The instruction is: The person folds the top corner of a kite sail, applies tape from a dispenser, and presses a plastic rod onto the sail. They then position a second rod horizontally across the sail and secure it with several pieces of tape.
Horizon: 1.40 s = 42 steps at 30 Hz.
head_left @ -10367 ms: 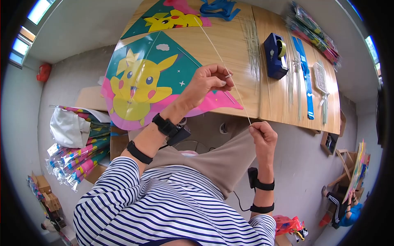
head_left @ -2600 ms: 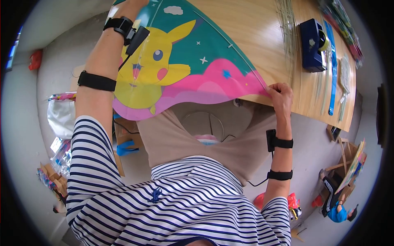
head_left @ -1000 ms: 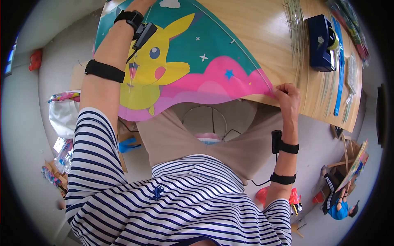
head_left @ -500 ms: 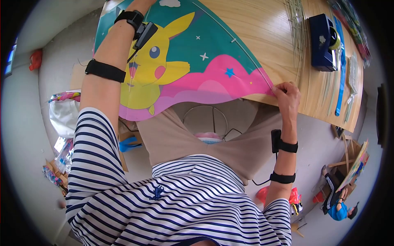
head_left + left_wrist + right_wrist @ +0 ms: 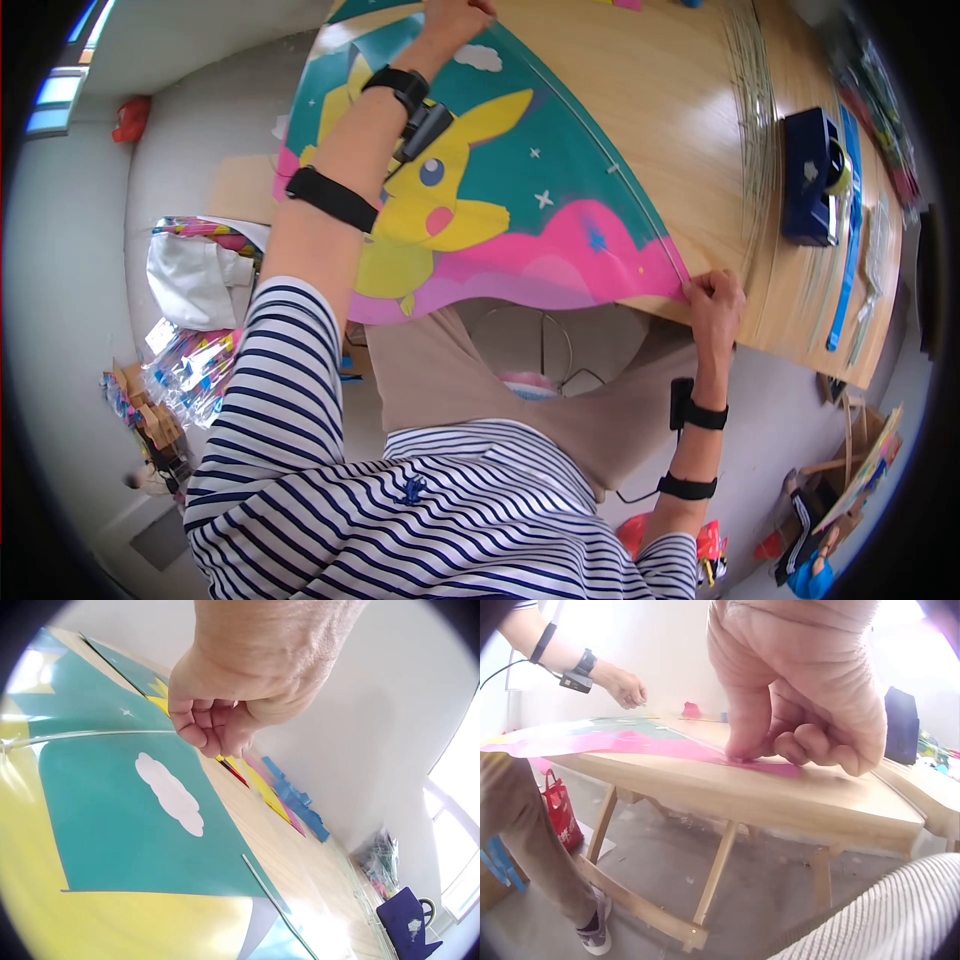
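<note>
Green, pink and yellow printed sheet [image 5: 560,275] is lying across the near edge of the table [image 5: 680,150], its wavy pink border reaching out past the wood. Main change: left hand [image 5: 455,22] is rising off the upper part of the sheet and shifting toward the far side, leaving more of the white cloud [image 5: 478,58] showing. Right hand [image 5: 717,310] is keeping its place at the pink corner, so that end is staying held down while the upper part is going without a hand's weight.

Left hand: fingers are curling in toward the thumb, little gap between them; nothing is plainly showing in their grip. Left wrist view: it is hanging over the top of the sheet, with the pale centre rod [image 5: 82,735] running in beneath the fingers.

Right hand: thumb and fingertips are closing on the near end of the slim edge rod [image 5: 647,224], thumb pressing close to the wood, other fingers folding alongside. Rod is lying along the sheet's slanting side, a small white piece [image 5: 613,169] sitting partway up it.

Farther over: thin sticks [image 5: 755,110] are lying loosely between sheet and dark blue tape dispenser [image 5: 805,180]; a blue strip [image 5: 848,250] is stretching beyond.
</note>
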Motion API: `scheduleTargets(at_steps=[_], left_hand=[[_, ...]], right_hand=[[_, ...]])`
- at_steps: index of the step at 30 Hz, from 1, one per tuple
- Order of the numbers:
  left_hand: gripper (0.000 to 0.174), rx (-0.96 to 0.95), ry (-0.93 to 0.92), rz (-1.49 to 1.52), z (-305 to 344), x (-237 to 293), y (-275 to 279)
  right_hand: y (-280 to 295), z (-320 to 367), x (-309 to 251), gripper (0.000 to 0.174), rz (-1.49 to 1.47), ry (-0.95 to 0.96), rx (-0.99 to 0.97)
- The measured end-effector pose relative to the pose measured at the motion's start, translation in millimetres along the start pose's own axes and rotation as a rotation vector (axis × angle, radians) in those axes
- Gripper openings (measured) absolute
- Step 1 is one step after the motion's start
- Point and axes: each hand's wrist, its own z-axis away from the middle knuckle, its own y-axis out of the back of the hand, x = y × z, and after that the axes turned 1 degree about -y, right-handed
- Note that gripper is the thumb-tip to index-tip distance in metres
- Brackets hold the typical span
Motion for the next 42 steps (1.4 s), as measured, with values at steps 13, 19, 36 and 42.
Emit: scheduleTargets(at_steps=[13, 19, 36, 42], left_hand=[[0.003, 0.064, 0.033, 0.001, 8.4, 10.9, -18.5], [0.003, 0.102, 0.015, -0.033, 10.6, 8.8, -25.3], [0.0, 0.1, 0.015, -0.056, 8.7, 9.5, -30.1], [0.001, 0.109, 0.031, -0.08, 10.5, 9.9, -32.2]], right_hand=[[-1.9, -0.7, -3.0, 0.013, 0.041, -0.003, 0.007], [-0.3, -0.2, -6.8, 0.013, 0.018, -0.038, -0.003], [-2.7, 2.1, -5.5, 0.014, 0.035, -0.001, 0.027], [-2.6, 3.1, -6.3, 0.015, 0.045, 0.029, 0.044]])
